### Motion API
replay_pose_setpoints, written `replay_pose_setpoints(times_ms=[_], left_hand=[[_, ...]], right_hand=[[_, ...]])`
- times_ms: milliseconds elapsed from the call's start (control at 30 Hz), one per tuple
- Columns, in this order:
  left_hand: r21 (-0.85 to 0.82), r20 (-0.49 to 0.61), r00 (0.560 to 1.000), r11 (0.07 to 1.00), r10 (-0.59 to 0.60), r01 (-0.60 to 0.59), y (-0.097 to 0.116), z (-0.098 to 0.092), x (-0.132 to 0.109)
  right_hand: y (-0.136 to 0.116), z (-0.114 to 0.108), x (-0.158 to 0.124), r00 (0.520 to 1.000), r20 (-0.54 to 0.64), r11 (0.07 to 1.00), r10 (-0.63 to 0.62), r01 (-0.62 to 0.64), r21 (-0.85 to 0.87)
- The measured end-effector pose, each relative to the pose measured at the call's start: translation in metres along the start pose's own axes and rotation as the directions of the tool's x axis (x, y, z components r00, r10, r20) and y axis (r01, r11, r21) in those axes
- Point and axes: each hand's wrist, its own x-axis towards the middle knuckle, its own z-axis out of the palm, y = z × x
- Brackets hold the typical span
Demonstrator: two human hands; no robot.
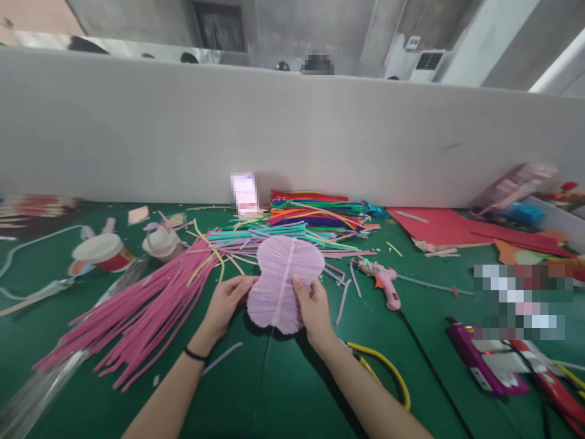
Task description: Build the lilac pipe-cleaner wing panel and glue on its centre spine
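Note:
A lilac butterfly-shaped piece, which looks built from rows of fuzzy pipe cleaners with a paler strip down its middle, is held between my two hands just over the green table. My left hand pinches its left edge between thumb and fingers. On the opposite side, my right hand grips the edge, its thumb lying on the front face; the fingers behind are hidden. A thin thread-like line runs down below the piece. Beyond it lie loose pipe cleaners in teal and lilac, and a pink bundle fans out to the left.
A pink glue gun lies to the right, its black cord trailing forward. Yellow-handled scissors lie beside my right forearm. Two cups stand at left. Red sheets, a phone and coloured bundles line the white partition.

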Motion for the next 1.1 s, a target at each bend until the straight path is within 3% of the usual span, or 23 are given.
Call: replay_pose_setpoints(times_ms=[300, 433, 600, 900, 1100], left_hand=[[0.135, -0.044, 0.995, 0.987, -0.084, 0.089, 0.000, 0.005, -0.001], [0.127, -0.091, 0.990, 0.984, -0.112, 0.123, 0.003, 0.009, -0.003], [0.056, -0.089, 0.986, 0.987, -0.143, 0.148, 0.004, 0.012, -0.002], [-0.022, 0.039, 0.989, 0.990, -0.140, 0.141, -0.002, 0.010, 0.000], [-0.187, 0.180, 0.961, 0.952, -0.208, 0.241, 0.000, 0.007, 0.003]], right_hand=[[0.001, -0.009, 0.002, 0.997, 0.011, 0.996, 0.075, -0.074, -0.052], [0.003, -0.010, 0.001, 0.996, 0.002, 0.992, 0.085, -0.084, -0.092], [0.003, -0.010, 0.002, 0.998, 0.003, 0.998, 0.069, -0.069, -0.013], [0.008, -0.013, 0.008, 0.994, -0.002, 0.986, -0.107, 0.105, -0.126], [0.009, -0.017, 0.008, 0.995, -0.010, 0.994, -0.103, 0.103, -0.025]])
